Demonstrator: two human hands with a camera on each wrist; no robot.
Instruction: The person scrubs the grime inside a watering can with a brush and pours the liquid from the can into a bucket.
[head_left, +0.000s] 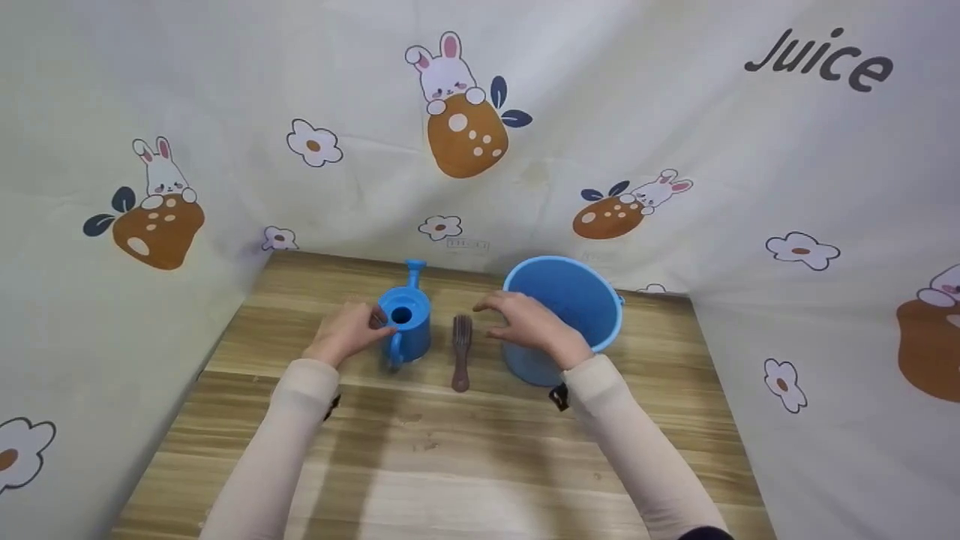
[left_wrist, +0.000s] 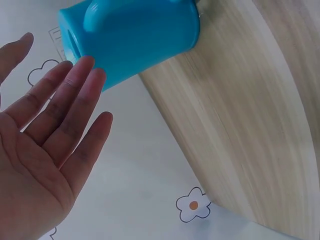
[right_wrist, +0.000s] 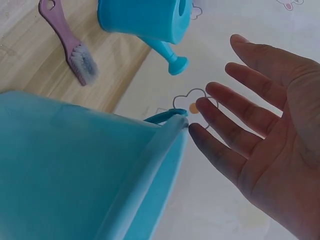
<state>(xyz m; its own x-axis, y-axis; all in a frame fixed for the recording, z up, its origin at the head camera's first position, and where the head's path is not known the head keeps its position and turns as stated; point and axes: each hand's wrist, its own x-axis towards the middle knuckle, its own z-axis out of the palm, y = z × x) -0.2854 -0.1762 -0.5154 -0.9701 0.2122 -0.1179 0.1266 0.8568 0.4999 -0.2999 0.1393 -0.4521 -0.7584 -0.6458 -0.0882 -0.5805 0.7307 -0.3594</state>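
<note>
A blue watering can (head_left: pixel 414 341) stands upright on the wooden table, its spout toward the back wall. Just left of it is my left hand (head_left: pixel 347 331); in the left wrist view the fingers (left_wrist: pixel 80 112) are spread and hold nothing. Whether a fingertip touches the can is unclear. To the right, a large blue bucket (head_left: pixel 536 365) stands upright. My right hand (head_left: pixel 531 322) hovers over the bucket's left rim with loosely bent fingers and nothing in it. Between can and bucket lies a purplish-brown brush (head_left: pixel 460 360), handle toward me, with pale bristles in the right wrist view.
A pale cloth wall (head_left: pixel 360 202) printed with rabbits and flowers encloses the back and both sides of the wooden table (head_left: pixel 442 480). The bucket's handle (right_wrist: pixel 165 116) rests near its rim in the right wrist view.
</note>
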